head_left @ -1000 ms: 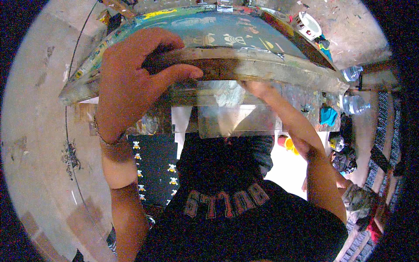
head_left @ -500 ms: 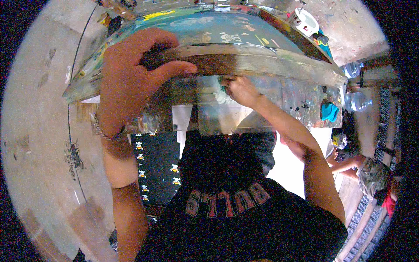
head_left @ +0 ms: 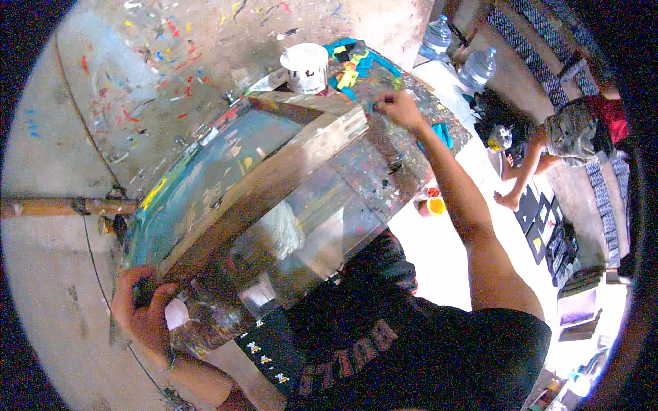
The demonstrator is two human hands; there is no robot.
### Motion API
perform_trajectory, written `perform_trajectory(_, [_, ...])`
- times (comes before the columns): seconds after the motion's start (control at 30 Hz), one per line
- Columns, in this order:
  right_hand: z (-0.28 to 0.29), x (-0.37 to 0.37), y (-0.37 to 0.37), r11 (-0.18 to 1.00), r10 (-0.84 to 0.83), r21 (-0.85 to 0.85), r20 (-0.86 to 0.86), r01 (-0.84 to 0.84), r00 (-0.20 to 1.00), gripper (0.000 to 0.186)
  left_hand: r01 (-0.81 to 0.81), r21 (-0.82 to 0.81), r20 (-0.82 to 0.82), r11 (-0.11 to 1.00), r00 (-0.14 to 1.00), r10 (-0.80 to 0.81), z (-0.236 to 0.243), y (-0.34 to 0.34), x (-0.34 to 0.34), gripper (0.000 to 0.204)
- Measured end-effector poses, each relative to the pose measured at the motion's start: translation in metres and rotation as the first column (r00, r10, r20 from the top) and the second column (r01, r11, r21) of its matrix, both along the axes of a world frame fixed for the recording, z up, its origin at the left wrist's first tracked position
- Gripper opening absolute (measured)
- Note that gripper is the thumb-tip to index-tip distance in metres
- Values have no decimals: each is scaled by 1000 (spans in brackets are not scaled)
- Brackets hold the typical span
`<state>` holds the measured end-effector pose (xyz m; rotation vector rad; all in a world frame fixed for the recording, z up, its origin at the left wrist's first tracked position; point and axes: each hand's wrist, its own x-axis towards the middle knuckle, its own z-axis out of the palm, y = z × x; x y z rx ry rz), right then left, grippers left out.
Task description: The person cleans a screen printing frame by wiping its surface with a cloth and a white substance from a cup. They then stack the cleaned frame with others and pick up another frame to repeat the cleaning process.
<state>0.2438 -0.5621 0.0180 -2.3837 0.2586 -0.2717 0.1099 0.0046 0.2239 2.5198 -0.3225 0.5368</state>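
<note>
My left hand (head_left: 142, 308) grips the near end of a paint-stained wooden screen-printing frame (head_left: 226, 219), tilted up above the worktable (head_left: 370, 192). Its blue-grey mesh (head_left: 192, 185) carries pale printed marks. My right hand (head_left: 399, 109) is at the table's far right, beside the frame's far corner, fingers curled on something small I cannot make out. A crumpled whitish cloth (head_left: 281, 226) lies on the table below the frame. A bright teal cloth (head_left: 439, 137) lies right of my right hand. A dark sheet with skull prints (head_left: 264, 349) is below the table's near edge.
A white bucket (head_left: 303, 65) and coloured rags (head_left: 349, 68) stand behind the frame. Two water jugs (head_left: 480, 67) are at the upper right. Another person's leg (head_left: 524, 178) is on the right, near dark printed pieces (head_left: 538, 233). A paint-spattered wall (head_left: 151, 68) and bamboo pole (head_left: 48, 207) are left.
The view has swung rightward. My right hand has left the whitish cloth and moved to the far right corner. My left hand still holds the frame.
</note>
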Motion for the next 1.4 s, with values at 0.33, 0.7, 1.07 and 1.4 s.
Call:
perform_trajectory(0.33, [20,-33,-99,861,-75,-509,-83,22,994,67,-1,-125,-68,992,998,-8,3,-10,-4,31])
perform_trajectory(0.7, [-5,-113,-17,984,-2,-177,17,5,1000,41,-37,56,29,998,999,35,10,-13,-3,37])
perform_trajectory(1.07, [-61,-37,291,631,636,-215,-406,-745,656,47,24,-1,-16,1000,1000,-24,5,-12,-10,38])
perform_trajectory(1.4, [-60,-143,270,290,946,-532,34,-796,322,47,73,18,0,997,997,-73,-1,-12,-10,38])
